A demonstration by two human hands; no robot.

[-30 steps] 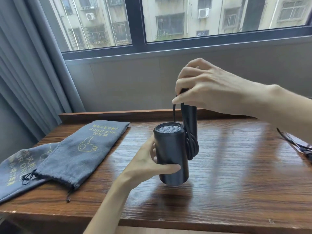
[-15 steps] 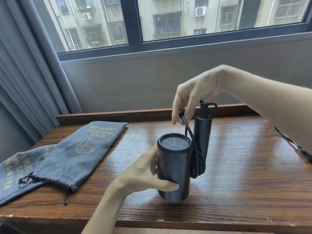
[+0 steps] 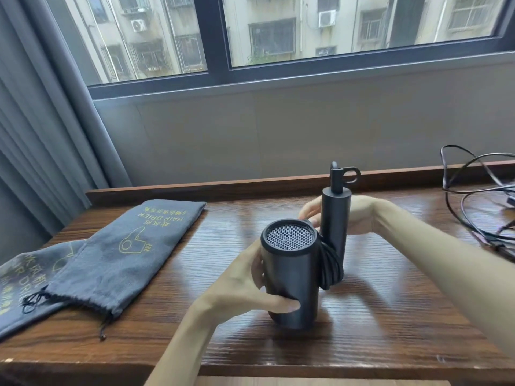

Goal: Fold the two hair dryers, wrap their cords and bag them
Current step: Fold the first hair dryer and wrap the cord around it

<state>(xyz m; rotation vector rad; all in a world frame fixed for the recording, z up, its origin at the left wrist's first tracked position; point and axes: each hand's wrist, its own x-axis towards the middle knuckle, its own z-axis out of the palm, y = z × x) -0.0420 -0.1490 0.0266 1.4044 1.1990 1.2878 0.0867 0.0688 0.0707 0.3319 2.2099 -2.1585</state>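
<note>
Both hands on hair dryer: left hand round its barrel; right hand half-hidden behind handle, grip unclear.

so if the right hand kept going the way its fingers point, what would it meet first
Probably nothing nearby: the right hand, behind the hair dryer, points left over bare table; the bag lies further left, though depth is unclear.

one black hair dryer mid frame, two grey drawstring bags on the left, two hands, one loose cord tangle far right
</note>
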